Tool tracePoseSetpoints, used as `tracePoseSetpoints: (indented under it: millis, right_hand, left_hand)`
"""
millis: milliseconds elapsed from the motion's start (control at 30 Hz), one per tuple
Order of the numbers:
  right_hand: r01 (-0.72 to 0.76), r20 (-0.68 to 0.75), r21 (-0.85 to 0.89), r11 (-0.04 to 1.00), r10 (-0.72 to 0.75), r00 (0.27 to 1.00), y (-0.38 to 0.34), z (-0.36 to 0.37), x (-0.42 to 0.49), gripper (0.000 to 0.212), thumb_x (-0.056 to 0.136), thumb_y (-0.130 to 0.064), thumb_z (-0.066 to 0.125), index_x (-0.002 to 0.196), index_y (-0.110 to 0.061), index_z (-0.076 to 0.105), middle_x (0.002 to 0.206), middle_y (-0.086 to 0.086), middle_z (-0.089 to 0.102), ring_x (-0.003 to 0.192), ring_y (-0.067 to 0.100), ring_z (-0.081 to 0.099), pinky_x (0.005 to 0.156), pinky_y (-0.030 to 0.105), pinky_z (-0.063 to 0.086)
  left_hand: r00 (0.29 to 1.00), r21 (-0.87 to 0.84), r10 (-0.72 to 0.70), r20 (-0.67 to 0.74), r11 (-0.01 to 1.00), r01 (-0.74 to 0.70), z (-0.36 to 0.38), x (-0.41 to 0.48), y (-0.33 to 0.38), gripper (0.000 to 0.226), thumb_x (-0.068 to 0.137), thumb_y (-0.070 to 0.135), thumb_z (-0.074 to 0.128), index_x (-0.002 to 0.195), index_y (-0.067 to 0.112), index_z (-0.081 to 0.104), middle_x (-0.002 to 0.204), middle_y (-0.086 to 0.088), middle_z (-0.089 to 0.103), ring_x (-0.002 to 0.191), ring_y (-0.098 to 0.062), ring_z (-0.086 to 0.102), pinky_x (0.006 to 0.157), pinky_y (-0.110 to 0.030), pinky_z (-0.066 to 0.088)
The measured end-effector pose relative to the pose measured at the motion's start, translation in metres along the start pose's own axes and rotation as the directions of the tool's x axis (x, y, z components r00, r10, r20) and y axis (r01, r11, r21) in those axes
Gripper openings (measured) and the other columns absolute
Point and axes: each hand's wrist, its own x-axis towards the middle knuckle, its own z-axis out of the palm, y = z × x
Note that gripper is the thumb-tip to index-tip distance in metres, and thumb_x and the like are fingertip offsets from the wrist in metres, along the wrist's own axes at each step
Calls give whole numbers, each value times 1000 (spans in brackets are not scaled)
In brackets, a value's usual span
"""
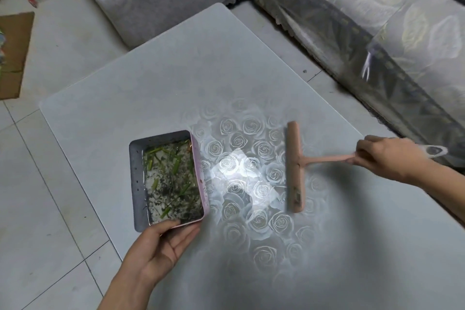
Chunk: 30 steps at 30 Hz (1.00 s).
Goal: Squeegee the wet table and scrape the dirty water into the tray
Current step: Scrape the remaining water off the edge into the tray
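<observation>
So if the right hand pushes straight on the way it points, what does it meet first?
Likely the pink side wall of the tray; the squeegee in the right hand faces it, with only tabletop showing between.

The right grip (385, 156) hides the squeegee (295, 166) handle's end; the left grip (161, 246) covers part of the tray (137, 178)'s near wall. The surface (176, 70)'s near edge is cut off.

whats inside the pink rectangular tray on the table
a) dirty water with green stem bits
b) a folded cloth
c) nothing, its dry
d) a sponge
a: the pink rectangular plastic tray, which the left hand holds by its near edge, contains dirty water with green stem pieces and dark specks floating in it.
</observation>
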Motion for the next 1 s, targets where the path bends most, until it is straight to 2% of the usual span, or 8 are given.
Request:
tracePoseSetpoints:
  millis: [167,300,467,533,667,733,833,1000]
  right_hand:
    - [-251,73,392,885,241,968,-34,-37,44,35,93,-43,54,96,-9,47,100,25,62,91,41,58,72,42,45]
    - [-286,165,702,652,242,956,-85,-53,94,32,96,-21,48,125,-9,42,109,26,61,93,42,62,82,49,52]
    - [-363,182,700,615,337,923,-128,-53,115,40,91,-12,41,130,-11,49,114,24,62,99,40,62,90,42,50]
    - [-353,155,637,685,335,929,-145,-47,91,38,90,-9,41,127,-11,51,111,24,63,98,39,61,83,36,48]
    - [-255,195,543,800,175,965,-186,-19,-5,71,93,-14,37,153,-28,1,88,13,64,70,27,52,63,31,37]
    - [-219,221,529,820,117,968,-189,-26,-32,76,94,-20,36,149,-38,-13,89,12,65,77,30,57,66,33,40]
    - [-152,247,438,886,44,968,-165,-57,-3,69,93,-19,39,152,-38,8,115,13,66,105,33,60,81,34,44]
    - [-170,197,554,815,70,978,-186,-112,96,51,89,-8,42,139,-20,43,106,19,65,87,33,64,71,30,47]
  left_hand:
    - [1000,10,9,4,1000,-9,2,0,0,55,67,-11,46,122,-9,49,90,-33,68,71,-41,70,54,-47,58]
    - [1000,33,18,7,999,-18,0,5,2,56,68,-11,46,124,-8,50,91,-32,68,71,-41,70,55,-49,58]
    - [1000,17,29,4,999,-29,-2,10,4,55,68,-12,46,123,-6,51,93,-31,68,71,-41,70,55,-49,58]
    - [1000,5,10,3,1000,-10,-5,7,7,52,68,-11,47,119,-8,53,90,-31,69,70,-40,70,56,-49,58]
    - [1000,17,9,-9,1000,-9,-11,4,9,48,68,-11,47,116,-10,53,88,-31,69,69,-39,71,60,-51,57]
    - [1000,27,1,-17,1000,0,-13,-1,13,44,71,-11,46,115,-9,53,88,-31,69,67,-39,71,59,-50,57]
    - [999,23,21,-24,1000,-20,-19,-3,18,32,81,-11,42,109,-7,55,85,-30,69,66,-37,71,60,-51,55]
    - [999,-2,27,-36,1000,-27,-33,-6,17,25,82,-11,41,101,-6,56,85,-30,69,66,-38,71,62,-53,53]
